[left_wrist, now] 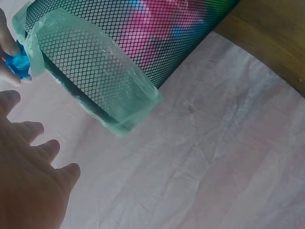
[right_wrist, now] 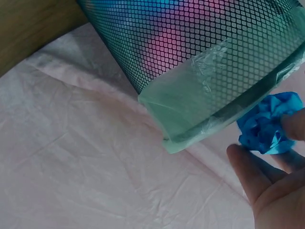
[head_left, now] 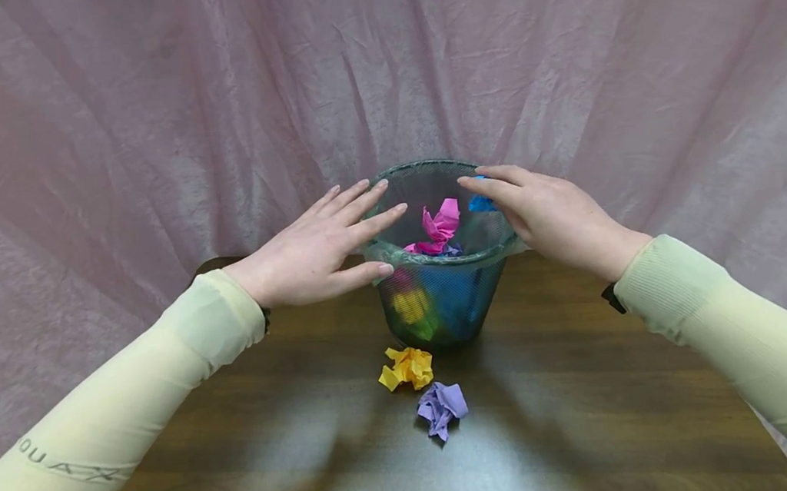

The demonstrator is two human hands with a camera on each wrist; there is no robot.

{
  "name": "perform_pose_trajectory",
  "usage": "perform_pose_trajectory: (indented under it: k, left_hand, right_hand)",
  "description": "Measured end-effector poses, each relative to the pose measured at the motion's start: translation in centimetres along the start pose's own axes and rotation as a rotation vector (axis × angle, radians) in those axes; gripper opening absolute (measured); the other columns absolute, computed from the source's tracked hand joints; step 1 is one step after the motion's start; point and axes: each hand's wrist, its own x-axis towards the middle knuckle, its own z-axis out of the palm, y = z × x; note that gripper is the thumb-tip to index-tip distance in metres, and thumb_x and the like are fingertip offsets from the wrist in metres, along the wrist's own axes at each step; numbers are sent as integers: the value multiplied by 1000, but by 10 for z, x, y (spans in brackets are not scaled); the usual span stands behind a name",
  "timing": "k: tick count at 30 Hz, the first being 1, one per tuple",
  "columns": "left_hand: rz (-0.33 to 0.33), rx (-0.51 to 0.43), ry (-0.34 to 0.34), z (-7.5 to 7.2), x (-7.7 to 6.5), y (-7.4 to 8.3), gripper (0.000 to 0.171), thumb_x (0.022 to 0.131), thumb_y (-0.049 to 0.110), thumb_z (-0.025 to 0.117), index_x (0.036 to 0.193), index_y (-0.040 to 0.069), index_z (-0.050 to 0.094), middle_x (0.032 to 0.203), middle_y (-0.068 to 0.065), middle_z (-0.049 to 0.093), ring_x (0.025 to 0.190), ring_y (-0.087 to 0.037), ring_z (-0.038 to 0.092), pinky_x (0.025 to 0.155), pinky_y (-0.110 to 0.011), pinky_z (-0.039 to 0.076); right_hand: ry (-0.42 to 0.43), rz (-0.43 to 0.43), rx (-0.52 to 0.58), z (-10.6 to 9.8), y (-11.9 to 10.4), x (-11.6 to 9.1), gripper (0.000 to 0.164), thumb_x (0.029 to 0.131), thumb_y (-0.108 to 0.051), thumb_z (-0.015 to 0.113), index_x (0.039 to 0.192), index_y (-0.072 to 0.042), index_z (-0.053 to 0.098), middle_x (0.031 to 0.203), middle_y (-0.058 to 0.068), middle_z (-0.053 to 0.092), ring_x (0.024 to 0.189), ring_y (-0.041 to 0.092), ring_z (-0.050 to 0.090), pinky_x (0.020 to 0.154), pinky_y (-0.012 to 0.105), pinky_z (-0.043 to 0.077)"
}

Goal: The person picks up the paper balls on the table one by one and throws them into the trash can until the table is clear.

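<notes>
A dark mesh wastebasket (head_left: 443,303), lined with a pale green plastic bag (left_wrist: 95,67), stands upright on the wooden table. My right hand (head_left: 560,213) is at the basket's right rim and pinches a crumpled blue paper ball (right_wrist: 269,123), partly hidden behind the fingers in the head view. At the left rim, my left hand (head_left: 313,248) has its fingers spread and holds nothing. Inside the basket, a crumpled pink paper (head_left: 441,222) lies on top, and more coloured paper shows through the mesh.
A crumpled yellow paper (head_left: 406,369) lies on the table (head_left: 277,440) just in front of the basket. Nearer to me is a crumpled purple paper (head_left: 443,410). Behind everything hangs a pink curtain (head_left: 250,95).
</notes>
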Motion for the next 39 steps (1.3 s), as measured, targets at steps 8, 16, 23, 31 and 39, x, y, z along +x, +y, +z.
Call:
perform_pose_trajectory:
  k: [8, 16, 23, 31, 39]
  left_hand:
    - [-8, -19, -5, 2, 0, 2, 76, 101, 70, 36, 165, 32, 20, 172, -2, 5, 157, -25, 1, 125, -51, 3]
    - [-3, -10, -1, 3, -2, 3, 77, 101, 70, 39, 165, 33, 20, 172, -1, 5, 157, -27, 3, 124, -51, 4]
    - [28, -14, 2, 3, -1, 9, 76, 100, 70, 39, 165, 34, 19, 172, -1, 5, 157, -27, 4, 124, -51, 4]
    - [114, 0, 29, 4, -3, 23, 75, 102, 67, 37, 165, 29, 22, 172, -1, 4, 157, -27, 4, 124, -54, 7]
    - [211, -21, 60, 12, -17, 42, 74, 103, 62, 45, 165, 26, 24, 171, -1, 11, 157, -23, 7, 124, -47, 17]
  right_hand:
    - [2, 78, 2, -4, 0, -3, 68, 100, -10, 67, 160, -20, 38, 160, 11, 42, 138, 38, 48, 105, 58, 45]
    - [61, -18, -25, -6, 2, -11, 64, 98, -15, 70, 157, -13, 44, 157, 16, 44, 146, 42, 36, 119, 53, 29]
    - [117, -89, -66, -5, -1, -22, 71, 93, -19, 76, 156, -11, 45, 155, 18, 46, 148, 44, 31, 119, 54, 27]
    - [167, -152, -73, -3, -9, -40, 73, 88, -19, 79, 154, -10, 48, 154, 18, 48, 148, 43, 32, 117, 56, 30]
    - [271, -212, -41, 5, -21, -61, 57, 108, -46, 45, 150, -8, 53, 147, 19, 55, 145, 42, 38, 119, 52, 30]
